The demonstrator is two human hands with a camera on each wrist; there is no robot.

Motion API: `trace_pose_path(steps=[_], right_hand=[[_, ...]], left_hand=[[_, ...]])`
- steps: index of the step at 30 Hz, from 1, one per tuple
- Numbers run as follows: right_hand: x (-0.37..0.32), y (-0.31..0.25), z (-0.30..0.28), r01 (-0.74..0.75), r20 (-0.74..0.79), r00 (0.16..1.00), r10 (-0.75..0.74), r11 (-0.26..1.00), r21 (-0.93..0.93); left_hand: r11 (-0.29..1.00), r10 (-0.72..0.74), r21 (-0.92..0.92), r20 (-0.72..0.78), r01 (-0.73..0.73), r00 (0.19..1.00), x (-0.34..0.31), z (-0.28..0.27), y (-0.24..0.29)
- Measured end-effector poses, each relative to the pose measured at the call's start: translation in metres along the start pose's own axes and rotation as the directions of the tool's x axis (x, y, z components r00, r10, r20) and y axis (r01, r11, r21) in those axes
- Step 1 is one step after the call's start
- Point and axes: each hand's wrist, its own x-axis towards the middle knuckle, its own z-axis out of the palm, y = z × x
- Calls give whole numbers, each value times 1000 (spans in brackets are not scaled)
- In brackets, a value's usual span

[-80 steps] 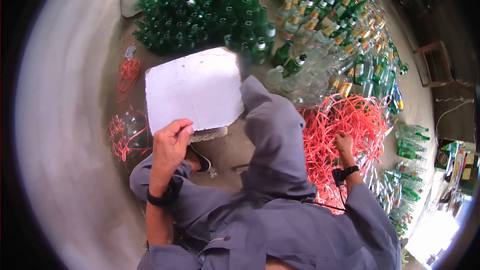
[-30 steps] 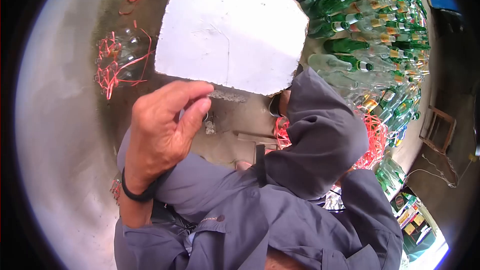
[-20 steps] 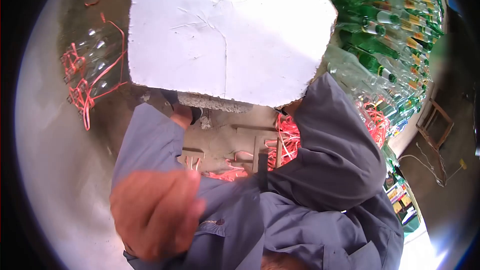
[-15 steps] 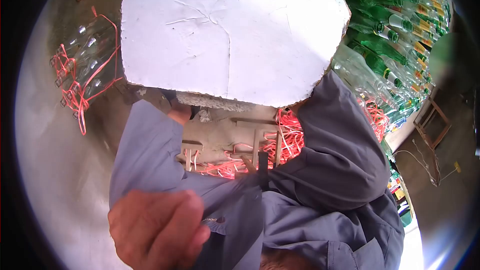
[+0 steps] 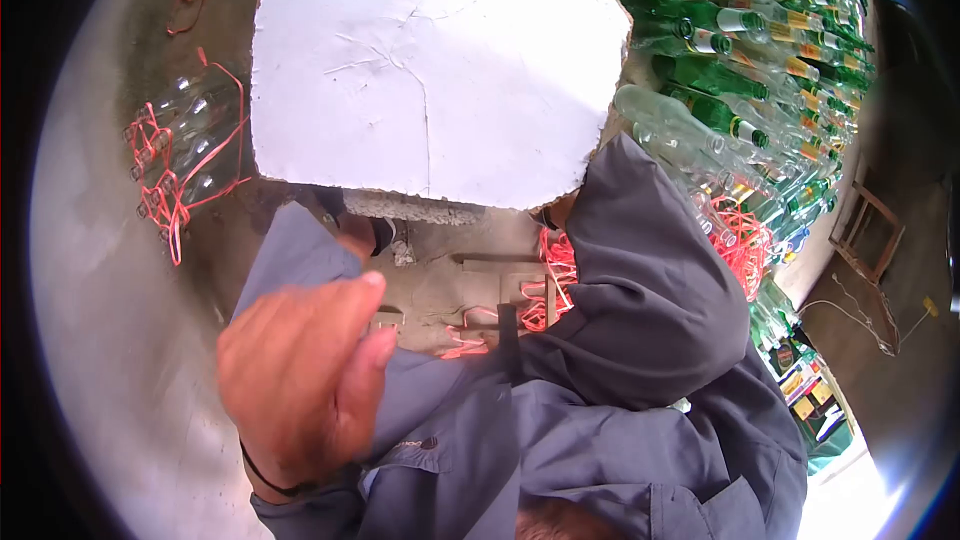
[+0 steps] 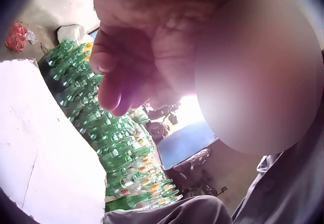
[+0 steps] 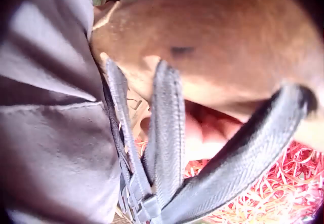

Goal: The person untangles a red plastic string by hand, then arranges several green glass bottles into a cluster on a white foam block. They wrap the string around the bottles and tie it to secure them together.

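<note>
My left hand hovers over my left thigh, near the front of a white board. Its fingers hang loosely bent with nothing between them, as the left wrist view of the hand also shows. In the head view my right hand is hidden behind my raised leg and sleeve. The right wrist view shows a brown, wood-like piece with grey woven straps running from its edge. Part of my right hand appears below it, half covered by a strap; I cannot tell whether it grips.
Many green and clear glass bottles stand packed beyond the board and to the right. Clear bottles bound with red strip lie at left. Loose red plastic strip heaps by my right leg. A wooden frame lies far right.
My right hand has left the red strip and gone behind my leg. My left hand drew back from the board toward my lap, then rose slightly. The head view has shifted.
</note>
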Motion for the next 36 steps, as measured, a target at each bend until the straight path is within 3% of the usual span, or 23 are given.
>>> trace_pose_path(steps=[3,6,11,16,18,21,24,25,27,33,36], right_hand=[[-2,12,2,53,-5,999,-53,999,-8],[-4,18,3,100,-8,995,-100,995,-21],[5,7,-2,139,5,990,-139,989,-58],[14,0,3,60,32,998,-58,996,-70],[18,-8,3,16,40,999,-13,997,-77],[14,-10,8,-71,68,995,77,994,-85],[-5,-17,12,-137,83,986,144,986,-93],[-1,-25,9,-135,86,986,144,985,-106],[3,-36,7,-132,102,984,145,983,-126],[-5,-42,16,-142,111,981,157,981,-130],[-9,-43,22,-132,101,984,146,983,-128]], left_hand=[[997,36,71,-2,-36,999,-6,10,5],[996,85,13,-46,-84,995,-14,14,14],[993,86,-81,29,-83,996,-21,14,26],[997,72,-30,142,-68,987,-9,3,2],[992,103,57,119,-111,988,-4,-1,-11],[1000,27,-8,113,-26,993,4,-9,-26],[997,-79,25,260,75,962,19,-26,-37],[996,-85,23,255,82,963,22,-24,-42],[969,-167,207,136,137,977,23,-17,-50],[988,-150,58,203,141,968,37,-23,-65],[993,-109,70,284,93,953,44,-23,-67]])
